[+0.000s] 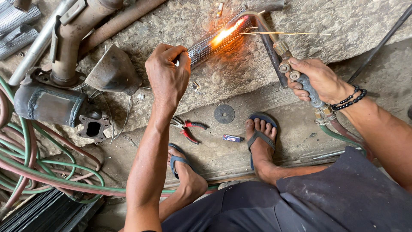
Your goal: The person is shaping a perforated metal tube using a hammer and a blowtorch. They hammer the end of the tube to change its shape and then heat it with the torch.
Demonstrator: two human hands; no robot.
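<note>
My left hand [167, 73] is closed around the near end of a perforated metal tube [210, 45] that lies slanted on a rough stone slab [334, 25]. The tube's far end glows orange under a flame. My right hand [317, 79], with a black bead bracelet on the wrist, grips the handle of a gas torch [285, 58]; its bent nozzle reaches over to the glowing end. A thin filler rod [292, 33] lies across the flame area.
An exhaust pipe with a muffler body [51, 103] and a metal cone [113, 73] lie at the left. Green and red hoses [38, 167] coil at lower left. Red-handled pliers [189, 129], a grinding disc [224, 114] and a small lighter [232, 138] lie near my sandalled feet.
</note>
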